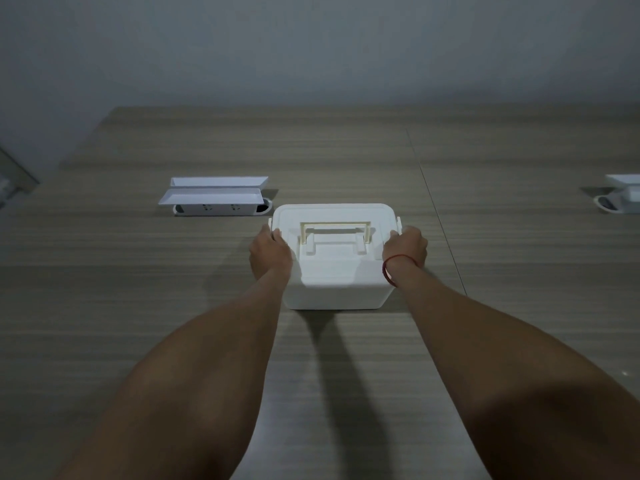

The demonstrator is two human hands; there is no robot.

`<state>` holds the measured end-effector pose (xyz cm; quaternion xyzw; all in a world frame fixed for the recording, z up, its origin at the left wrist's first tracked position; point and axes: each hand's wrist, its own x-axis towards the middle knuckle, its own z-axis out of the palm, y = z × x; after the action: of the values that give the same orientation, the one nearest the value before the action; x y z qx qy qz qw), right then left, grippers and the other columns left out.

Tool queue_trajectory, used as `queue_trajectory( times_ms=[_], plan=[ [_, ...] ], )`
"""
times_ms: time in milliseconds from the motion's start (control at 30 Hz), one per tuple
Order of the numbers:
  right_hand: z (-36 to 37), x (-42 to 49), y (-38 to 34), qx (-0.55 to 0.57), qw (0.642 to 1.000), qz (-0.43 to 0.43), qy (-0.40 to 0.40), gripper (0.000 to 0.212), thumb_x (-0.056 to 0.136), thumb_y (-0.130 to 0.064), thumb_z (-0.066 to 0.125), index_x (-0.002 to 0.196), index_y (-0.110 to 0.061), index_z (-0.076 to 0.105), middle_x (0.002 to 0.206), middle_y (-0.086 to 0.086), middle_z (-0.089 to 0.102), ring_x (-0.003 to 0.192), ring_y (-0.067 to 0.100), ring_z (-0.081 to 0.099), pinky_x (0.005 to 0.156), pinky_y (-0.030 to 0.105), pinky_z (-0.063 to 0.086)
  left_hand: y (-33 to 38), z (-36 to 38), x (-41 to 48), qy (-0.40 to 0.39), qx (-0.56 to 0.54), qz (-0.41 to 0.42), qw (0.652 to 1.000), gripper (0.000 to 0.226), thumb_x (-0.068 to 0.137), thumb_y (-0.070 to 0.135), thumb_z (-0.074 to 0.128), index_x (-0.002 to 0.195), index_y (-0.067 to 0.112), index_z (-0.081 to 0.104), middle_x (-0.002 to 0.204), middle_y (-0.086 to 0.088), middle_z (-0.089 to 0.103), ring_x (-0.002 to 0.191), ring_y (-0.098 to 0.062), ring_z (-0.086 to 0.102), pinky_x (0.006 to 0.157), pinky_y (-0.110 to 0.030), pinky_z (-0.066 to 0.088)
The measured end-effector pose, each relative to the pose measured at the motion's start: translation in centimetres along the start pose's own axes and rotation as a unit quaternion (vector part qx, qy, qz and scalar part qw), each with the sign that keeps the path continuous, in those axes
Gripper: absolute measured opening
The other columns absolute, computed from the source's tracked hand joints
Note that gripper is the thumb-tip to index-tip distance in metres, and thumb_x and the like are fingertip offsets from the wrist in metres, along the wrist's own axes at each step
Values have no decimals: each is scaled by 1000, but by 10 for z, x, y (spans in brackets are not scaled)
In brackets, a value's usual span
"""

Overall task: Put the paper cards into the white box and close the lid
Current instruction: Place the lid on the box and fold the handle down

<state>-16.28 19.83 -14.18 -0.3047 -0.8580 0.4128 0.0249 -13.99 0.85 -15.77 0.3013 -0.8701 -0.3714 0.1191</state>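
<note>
The white box [334, 275] stands on the wooden table in the middle of the view, its lid [334, 216] down and flat with a cream handle folded on top. My left hand [270, 252] grips the box's left side at the lid edge, thumb on the rim. On the opposite side my right hand [405, 249], with a red string around the wrist, holds the lid edge. No paper cards are visible; the inside of the box is hidden.
A white pop-up socket unit [216, 199] with open flaps sits behind the box to the left. A second one [621, 195] is at the right edge. A seam [436, 213] runs across the table right of the box.
</note>
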Motion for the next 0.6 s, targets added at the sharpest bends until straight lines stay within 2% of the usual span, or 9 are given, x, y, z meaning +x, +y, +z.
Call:
queue_trajectory(
  times_ms=[100,167,267,367,467,600],
  plan=[
    [2,-3,-3,25,1000,8,-17,32,98,-15,44,125,-3,55,131,20,59,122,37,55,97,39,45,6,-5,2,-15,-11,-42,999,32,99,22,41,114,2,61,118,-19,64,109,-36,60,87,-40,48],
    [4,-7,-8,38,999,24,-31,42,98,-28,43,130,-2,49,135,19,55,127,36,51,102,41,41,13,-8,3,-37,-15,-71,997,38,99,28,40,123,5,58,126,-19,61,114,-36,59,92,-41,47],
    [9,-8,-17,43,997,57,-40,68,90,-57,41,133,-4,45,139,17,50,131,35,44,109,47,34,23,-7,3,-71,-23,-115,991,65,94,52,39,138,5,46,138,-19,52,125,-37,52,102,-44,44],
    [12,-10,-23,33,994,83,-58,90,77,-72,48,138,-6,39,144,15,43,135,33,36,112,49,29,29,-1,1,-101,-9,-146,984,92,81,74,40,144,8,34,144,-18,44,130,-37,44,106,-51,39],
    [13,-10,-23,21,994,84,-67,93,72,-69,57,139,-7,37,145,14,41,137,32,34,113,49,29,32,0,-1,-112,-2,-151,982,100,75,75,49,146,9,29,147,-18,39,134,-36,39,109,-51,36],
    [9,-11,-13,10,996,51,-69,72,81,-46,60,137,-5,37,144,15,41,137,33,35,111,48,32,15,-5,-3,-124,12,-89,988,89,79,59,57,146,7,29,146,-18,40,133,-36,41,108,-48,39]
  ],
)
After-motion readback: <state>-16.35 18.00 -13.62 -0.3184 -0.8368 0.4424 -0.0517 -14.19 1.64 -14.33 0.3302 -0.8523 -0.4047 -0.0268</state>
